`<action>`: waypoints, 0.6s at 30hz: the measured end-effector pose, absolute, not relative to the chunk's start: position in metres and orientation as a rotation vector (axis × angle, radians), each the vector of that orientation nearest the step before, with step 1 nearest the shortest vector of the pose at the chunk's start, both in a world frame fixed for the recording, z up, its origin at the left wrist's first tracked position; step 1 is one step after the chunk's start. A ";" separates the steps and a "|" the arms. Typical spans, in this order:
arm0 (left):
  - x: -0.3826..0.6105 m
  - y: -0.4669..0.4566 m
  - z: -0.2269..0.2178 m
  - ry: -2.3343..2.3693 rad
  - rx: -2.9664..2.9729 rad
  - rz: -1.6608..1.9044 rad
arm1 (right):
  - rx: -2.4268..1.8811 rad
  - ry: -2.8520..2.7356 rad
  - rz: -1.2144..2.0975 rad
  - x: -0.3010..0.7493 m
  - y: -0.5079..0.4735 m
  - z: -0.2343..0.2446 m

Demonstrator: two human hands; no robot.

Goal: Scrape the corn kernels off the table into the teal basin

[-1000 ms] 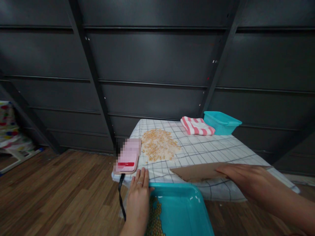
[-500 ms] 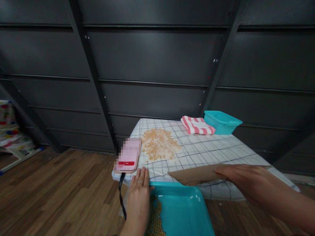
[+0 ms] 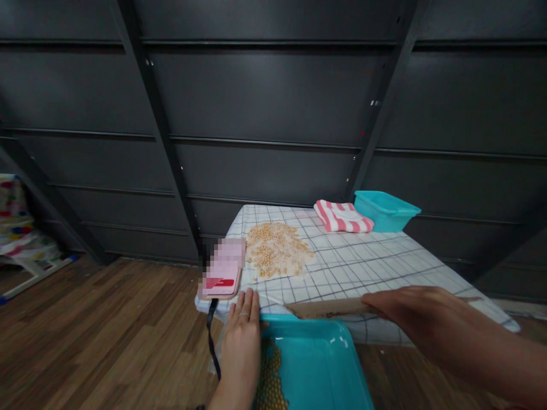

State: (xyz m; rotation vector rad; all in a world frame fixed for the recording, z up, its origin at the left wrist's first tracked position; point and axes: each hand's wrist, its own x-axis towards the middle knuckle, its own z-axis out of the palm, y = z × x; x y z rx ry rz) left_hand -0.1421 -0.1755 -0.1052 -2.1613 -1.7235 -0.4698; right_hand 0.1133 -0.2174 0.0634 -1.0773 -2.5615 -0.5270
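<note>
My left hand [image 3: 241, 341] lies over the far left part of a teal tray [image 3: 316, 364], its fingers stretched out toward the table edge and a ring on one of them. Yellow-brown beans [image 3: 272, 378] lie in the left side of this tray. In my right hand [image 3: 410, 304] is a flat piece of brown cardboard [image 3: 325, 308], held low over the front of the table and seen nearly edge-on. Its left end is close to the tray's far rim. Farther back, a heap of soybeans mixed with white grains [image 3: 278, 250] is spread on the checked tablecloth [image 3: 354, 256].
A pink phone-like device [image 3: 226, 265] with a black strap [image 3: 212, 341] lies at the table's left edge. At the back right are a folded red-and-white striped towel [image 3: 344, 217] and a second teal container [image 3: 386, 212]. A dark panelled wall [image 3: 265, 102] stands behind.
My right hand has tipped the cardboard flatter, so less of its face shows, and its left end has shifted slightly left. My left hand and the bean heap have stayed put.
</note>
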 end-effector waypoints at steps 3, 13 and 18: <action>-0.142 -0.177 -0.099 -1.714 -2.172 -0.421 | -1.063 -2.545 -0.535 0.105 -0.222 0.066; -0.145 -0.177 -0.101 -1.698 -2.177 -0.436 | -0.973 -2.454 -0.774 0.099 -0.229 0.074; -0.145 -0.174 -0.107 -1.712 -2.197 -0.463 | -1.110 -2.552 -0.712 0.125 -0.205 0.064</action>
